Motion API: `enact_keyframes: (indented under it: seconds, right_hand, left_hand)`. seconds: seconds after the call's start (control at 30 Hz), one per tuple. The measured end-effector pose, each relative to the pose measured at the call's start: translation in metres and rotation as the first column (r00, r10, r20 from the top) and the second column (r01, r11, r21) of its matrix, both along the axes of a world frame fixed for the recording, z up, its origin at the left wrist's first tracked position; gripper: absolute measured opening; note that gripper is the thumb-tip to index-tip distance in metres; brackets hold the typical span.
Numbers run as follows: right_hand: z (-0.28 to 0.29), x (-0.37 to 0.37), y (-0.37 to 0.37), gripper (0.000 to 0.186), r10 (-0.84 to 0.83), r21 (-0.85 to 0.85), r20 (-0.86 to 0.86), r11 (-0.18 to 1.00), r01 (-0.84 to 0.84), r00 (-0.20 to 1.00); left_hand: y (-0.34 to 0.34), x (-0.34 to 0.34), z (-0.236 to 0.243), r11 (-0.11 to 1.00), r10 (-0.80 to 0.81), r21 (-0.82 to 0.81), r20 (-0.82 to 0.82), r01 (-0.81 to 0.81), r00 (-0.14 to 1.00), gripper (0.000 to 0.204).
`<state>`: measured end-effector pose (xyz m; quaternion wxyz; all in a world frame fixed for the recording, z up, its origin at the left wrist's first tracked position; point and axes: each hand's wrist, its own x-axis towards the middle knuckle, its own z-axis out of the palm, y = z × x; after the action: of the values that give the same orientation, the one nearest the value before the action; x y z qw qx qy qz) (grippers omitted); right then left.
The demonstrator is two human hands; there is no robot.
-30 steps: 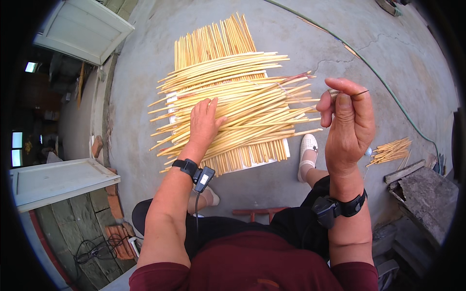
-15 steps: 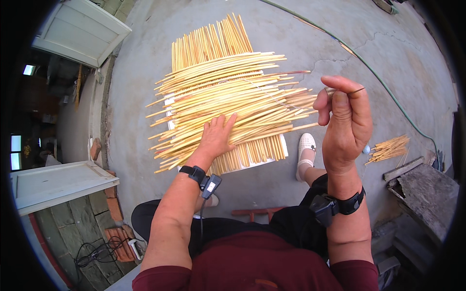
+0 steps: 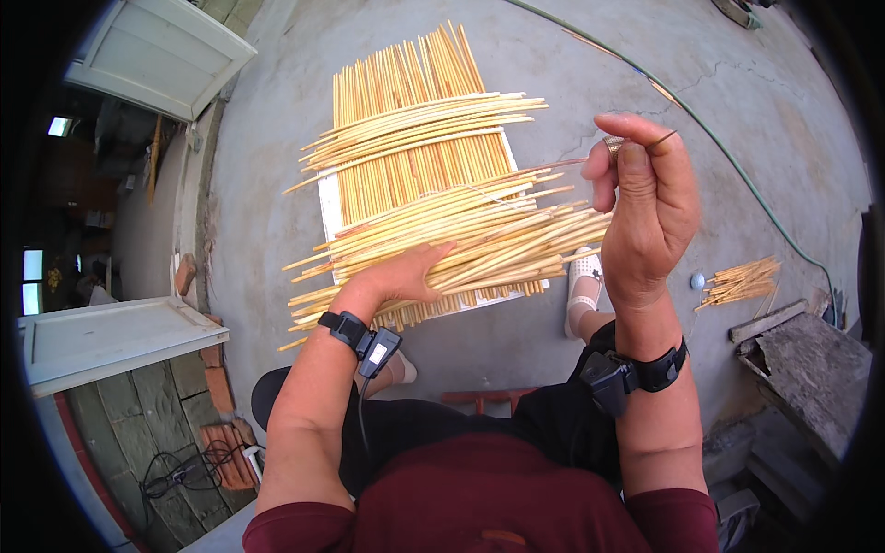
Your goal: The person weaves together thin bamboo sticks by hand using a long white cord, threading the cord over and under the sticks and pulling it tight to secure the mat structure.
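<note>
A broad sheaf of pale straw-coloured stalks (image 3: 498,241) lies crosswise over a mat of upright stalks (image 3: 410,170) on a white board (image 3: 329,198). My left hand (image 3: 398,275) grips the near part of the sheaf, thumb and forefinger apart around some stalks, its other fingers mostly hidden. Raised to the right of the sheaf, my right hand (image 3: 645,198) pinches a thin dark needle (image 3: 664,139) between thumb and forefinger. A metal thimble ring (image 3: 613,145) sits on one of its fingers. Pale thread (image 3: 489,195) trails over the stalks; where it ends is unclear.
A smaller band of crosswise stalks (image 3: 424,127) lies farther up the mat. Short stalk pieces (image 3: 742,281) and a small pale ball (image 3: 698,280) are on the concrete at right, near a worn board (image 3: 807,355). A green hose (image 3: 737,166) curves beyond. White doors (image 3: 120,341) stand at left.
My left hand has drawn the nearer crosswise stalks toward me, leaving a gap that bares the upright stalks beneath. My right hand has shifted slightly up and left with the needle.
</note>
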<state>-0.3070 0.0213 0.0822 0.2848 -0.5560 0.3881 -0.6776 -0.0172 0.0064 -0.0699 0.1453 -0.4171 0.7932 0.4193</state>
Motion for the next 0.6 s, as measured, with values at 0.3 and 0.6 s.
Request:
enact_keyframes:
  seconds: [0.3, 0.6]
  right_hand:
    - [0.003, 0.005, 0.000, 0.020, -0.014, -0.130, 0.000, 0.991, 0.014, 1.000]
    - [-0.003, -0.038, -0.049, 0.020, -0.401, -0.254, -0.120, 0.897, 0.362, 0.908]
  left_hand:
    - [-0.060, -0.001, -0.008, 0.998, 0.003, -0.055, 0.093, 0.002, 0.996, 0.094]
    - [0.041, -0.025, -0.015, 0.891, 0.039, -0.455, 0.088, 0.005, 0.995, 0.093]
